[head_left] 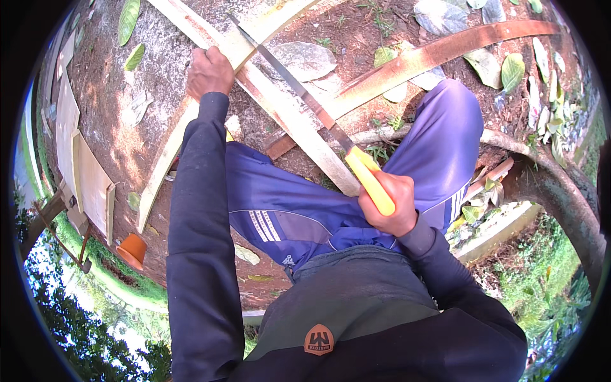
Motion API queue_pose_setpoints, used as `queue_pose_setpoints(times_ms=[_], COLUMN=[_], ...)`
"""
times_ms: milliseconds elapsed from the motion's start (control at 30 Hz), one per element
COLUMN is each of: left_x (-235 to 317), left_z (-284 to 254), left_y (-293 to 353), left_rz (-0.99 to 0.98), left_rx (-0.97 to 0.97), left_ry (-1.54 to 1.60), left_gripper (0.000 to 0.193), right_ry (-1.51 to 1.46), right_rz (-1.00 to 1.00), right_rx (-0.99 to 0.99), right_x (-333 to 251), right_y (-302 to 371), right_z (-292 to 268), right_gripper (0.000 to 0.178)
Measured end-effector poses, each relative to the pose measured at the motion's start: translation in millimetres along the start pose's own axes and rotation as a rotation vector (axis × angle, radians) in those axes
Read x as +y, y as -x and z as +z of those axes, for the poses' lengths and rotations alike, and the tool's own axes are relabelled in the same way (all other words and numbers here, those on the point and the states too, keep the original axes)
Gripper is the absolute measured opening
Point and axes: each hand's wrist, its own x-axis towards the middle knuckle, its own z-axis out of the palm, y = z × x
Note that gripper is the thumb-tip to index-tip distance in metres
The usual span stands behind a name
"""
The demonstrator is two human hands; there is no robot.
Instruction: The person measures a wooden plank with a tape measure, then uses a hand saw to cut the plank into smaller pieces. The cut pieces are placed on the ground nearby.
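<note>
My right hand (389,202) is closed round the yellow handle of a handsaw (293,83). The saw's long, narrow blade is dark, rusty brown near the handle, and points up and left. Its tip half crosses a pale wooden strip (170,149); I cannot tell if the teeth touch the wood. My left hand (210,71) grips this strip close to where it crosses a second pale wooden strip (286,116). That second strip runs diagonally down to my lap, its lower end near my right hand.
A long reddish-brown board (414,63) lies at the right on bare soil scattered with big leaves (302,60). Flat pale boards (89,175) and an orange pot (132,250) are at the left. A thick root or trunk (554,184) curves at the right.
</note>
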Motion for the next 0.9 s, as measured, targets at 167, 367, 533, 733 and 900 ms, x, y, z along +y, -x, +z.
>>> queue_pose_setpoints(times_ms=[167, 367, 533, 733, 900], left_x=[17, 4, 5, 18, 2], left_z=[3, 1, -1, 0, -4], left_y=[-6, -7, -2, 3, 1], left_rz=[0.036, -0.001, -0.015, 0.027, -0.005], left_rx=[0.006, 0.004, -0.024, -0.097, -0.036], left_ry=[-0.011, -0.037, 0.007, -0.014, 0.039], left_gripper=[0.046, 0.047, 0.045, 0.044, 0.046], right_ry=[0.172, 0.117, 0.024, 0.095, 0.066], right_rz=[-0.129, -0.059, -0.029, -0.014, 0.029], right_rx=[0.069, 0.039, 0.025, 0.178, -0.032], right_x=[50, 32, 17, 27, 21], right_y=[-141, -89, -28, -194, -14], right_z=[88, 67, 21, 108, 20], right_gripper=[0.025, 0.017, 0.011, 0.017, 0.027])
